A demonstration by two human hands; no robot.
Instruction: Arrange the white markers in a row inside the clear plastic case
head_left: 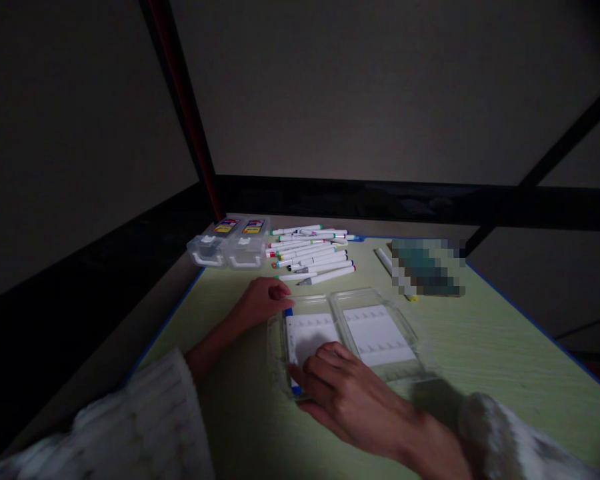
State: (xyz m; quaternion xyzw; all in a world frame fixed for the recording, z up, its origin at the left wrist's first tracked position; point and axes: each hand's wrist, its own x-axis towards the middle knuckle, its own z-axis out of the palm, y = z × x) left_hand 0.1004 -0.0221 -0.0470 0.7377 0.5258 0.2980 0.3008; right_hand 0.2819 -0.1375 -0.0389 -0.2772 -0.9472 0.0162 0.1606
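Observation:
A clear plastic case [415, 340] lies opened flat on the table before me, with a white ridged insert [377, 333] in each half. Along the left side of its left half lies a white marker [290, 340] with blue ends. At the marker's far blue end, the fingertips of my left hand [265, 299] are pinched together. My right hand [345, 393] reaches over the left half from the near side, its fingers curled at the near blue end. Part of the left insert is hidden under my right hand.
Several white markers [313, 257] with coloured ends lie in a loose pile beyond the case. Two clear handled cases [247, 250] stand at the far left of the green table [490, 347]. A yellow-ended marker [395, 273] lies beside a blurred flat object [430, 267] on the right.

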